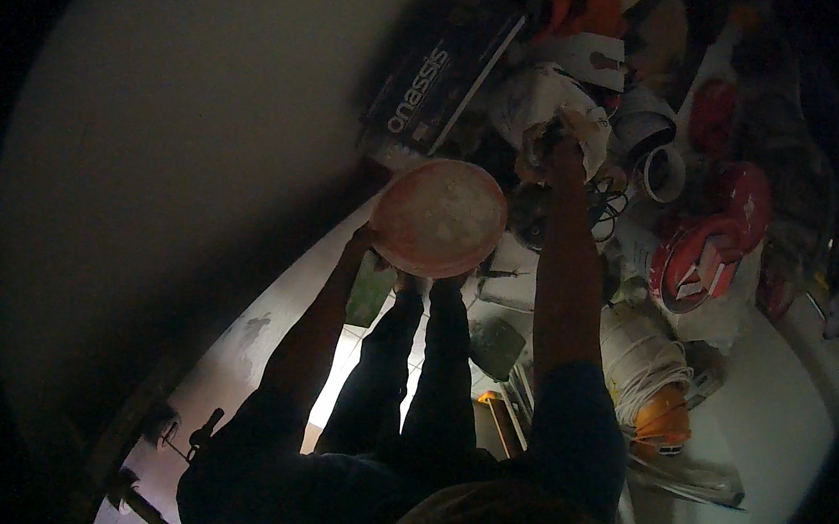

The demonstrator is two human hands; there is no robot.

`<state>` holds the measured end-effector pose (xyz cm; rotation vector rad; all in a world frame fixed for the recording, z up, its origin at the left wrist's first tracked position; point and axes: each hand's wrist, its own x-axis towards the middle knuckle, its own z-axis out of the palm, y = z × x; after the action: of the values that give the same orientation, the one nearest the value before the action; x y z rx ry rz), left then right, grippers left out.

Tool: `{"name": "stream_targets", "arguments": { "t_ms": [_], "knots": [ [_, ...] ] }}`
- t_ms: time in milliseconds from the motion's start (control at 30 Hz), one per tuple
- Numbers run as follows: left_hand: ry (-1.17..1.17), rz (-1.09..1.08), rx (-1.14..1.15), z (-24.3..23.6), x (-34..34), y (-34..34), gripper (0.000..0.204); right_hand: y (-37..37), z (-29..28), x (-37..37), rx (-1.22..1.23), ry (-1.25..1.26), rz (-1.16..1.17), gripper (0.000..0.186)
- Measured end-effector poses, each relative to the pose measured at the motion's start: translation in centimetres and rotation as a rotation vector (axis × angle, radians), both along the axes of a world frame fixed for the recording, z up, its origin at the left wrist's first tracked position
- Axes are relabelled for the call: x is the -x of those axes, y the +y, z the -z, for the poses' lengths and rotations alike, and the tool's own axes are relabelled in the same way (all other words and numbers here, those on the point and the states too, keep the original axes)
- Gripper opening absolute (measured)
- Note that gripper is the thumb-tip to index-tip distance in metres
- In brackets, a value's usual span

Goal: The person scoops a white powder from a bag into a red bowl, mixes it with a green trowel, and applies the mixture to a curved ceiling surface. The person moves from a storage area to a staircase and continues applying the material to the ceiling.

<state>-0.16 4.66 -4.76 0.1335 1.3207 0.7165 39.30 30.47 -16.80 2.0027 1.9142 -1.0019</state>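
right grip (559, 144) indistinct, left grip (366, 238) part-hidden

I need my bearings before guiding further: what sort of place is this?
Probably a dim, cluttered storeroom or a renovation site, judging by the coil of white cable, the red lid with broken-looking pieces on it, and the large dark box.

The round bowl (445, 216) is a dull pinkish red, with pale, whitish patches all over its inside. The box (437, 71) is very dark, with big white letters on it. The bag (544, 99) is white. One bucket (696, 265) is red with white spots around its edge. The pipe (665, 172) is white and so is the coiled cord (651, 370), with a bright orange thing (664, 418) beside it. The sleeve (577, 414) is dark blue.
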Motion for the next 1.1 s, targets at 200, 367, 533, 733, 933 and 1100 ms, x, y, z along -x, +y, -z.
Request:
{"name": "stream_targets", "arguments": {
  "t_ms": [200, 367, 533, 733, 933, 1100],
  "knots": [
    [0.006, 0.025, 0.003, -0.2, -0.1, 0.0, 0.044, -2.3, -0.7, 0.0, -0.223, 0.102, -0.109, 0.052],
    [-0.007, 0.029, 0.006, -0.5, -0.7, -0.3, 0.045, -5.6, -7.4, 3.8, -0.319, 0.977, 0.500, 0.051],
    [-0.027, 0.061, -0.002, -0.6, -1.2, 0.2, 0.045, -7.9, -8.3, 2.4, -0.385, 0.344, 0.277, 0.047],
    [-0.054, 0.079, -0.010, -0.5, -1.9, 0.0, 0.046, -10.8, -8.0, 2.2, -0.615, 0.320, 0.305, 0.029],
    [-0.101, 0.109, -0.036, 0.6, -2.4, 1.1, 0.046, -13.6, -8.7, 1.7, -0.088, 1.073, 1.149, 0.023],
    [-0.148, 0.102, -0.069, 2.6, -3.2, 0.8, 0.047, -14.7, -10.7, 1.8, -0.021, 1.347, 1.345, 0.020]
  ]
}}
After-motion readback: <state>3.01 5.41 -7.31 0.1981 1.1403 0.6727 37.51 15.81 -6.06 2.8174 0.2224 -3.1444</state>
